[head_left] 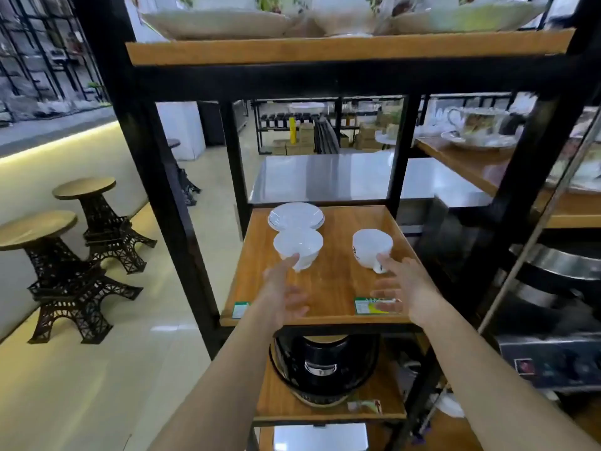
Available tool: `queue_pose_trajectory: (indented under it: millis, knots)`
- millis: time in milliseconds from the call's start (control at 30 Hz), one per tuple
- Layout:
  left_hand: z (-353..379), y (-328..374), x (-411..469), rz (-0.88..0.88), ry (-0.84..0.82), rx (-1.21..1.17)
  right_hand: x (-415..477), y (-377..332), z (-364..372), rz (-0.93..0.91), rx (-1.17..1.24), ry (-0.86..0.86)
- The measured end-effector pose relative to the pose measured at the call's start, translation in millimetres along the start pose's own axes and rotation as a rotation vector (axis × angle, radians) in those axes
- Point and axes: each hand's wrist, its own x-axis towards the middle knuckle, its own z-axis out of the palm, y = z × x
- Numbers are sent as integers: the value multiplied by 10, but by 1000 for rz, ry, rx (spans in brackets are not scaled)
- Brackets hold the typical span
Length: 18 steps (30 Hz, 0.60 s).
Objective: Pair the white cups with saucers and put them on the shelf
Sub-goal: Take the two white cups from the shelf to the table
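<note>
Two white cups stand on the wooden shelf (pixel 335 288). The left cup (pixel 298 247) is near the middle left, and the right cup (pixel 371 247) shows its handle toward me. Behind the left cup rests a stack of white saucers (pixel 296 216). My left hand (pixel 283 292) is open, its fingertip touching the left cup's near side. My right hand (pixel 403 288) is open too, a fingertip at the right cup's handle. Neither hand holds anything.
Black metal posts (pixel 153 177) frame the shelf. A board above (pixel 344 48) carries flowered dishes. Below sits a black cooker (pixel 325 366). Two tower-shaped stools (pixel 65 252) stand on the floor at left. A neighbouring shelf (pixel 481 164) at right holds a patterned cup.
</note>
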Motion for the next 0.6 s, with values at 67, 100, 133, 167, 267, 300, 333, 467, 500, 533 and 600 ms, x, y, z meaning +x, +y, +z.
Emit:
queue_pose_trajectory:
  millis: [67,100,133,167,267,300,333,467,500,533,600]
  knots:
    - [37,-3,48,-25,5,-33,38,-28,18,50,68,-103]
    - [47,-8,62,-50,-7,-63,45,-27,19,74,83,-141]
    - [57,-28,89,-68,-27,-102,70,1,20,97,110,-177]
    - [70,-32,106,-74,-40,-124,91,14,27,107,126,-195]
    - [95,-28,144,-74,-29,-146,176,40,30,125,191,-218]
    - [96,-31,158,-70,-22,-146,192,45,31,123,203,-218]
    - [98,-30,163,-63,-15,-145,201,44,34,122,206,-212]
    - [104,7,192,-30,15,-132,257,52,41,133,227,-193]
    - [103,21,196,-22,21,-139,266,47,48,148,251,-183]
    - [102,24,197,-19,23,-150,283,57,48,170,274,-168]
    - [103,5,211,-3,26,-138,283,83,54,194,314,-146]
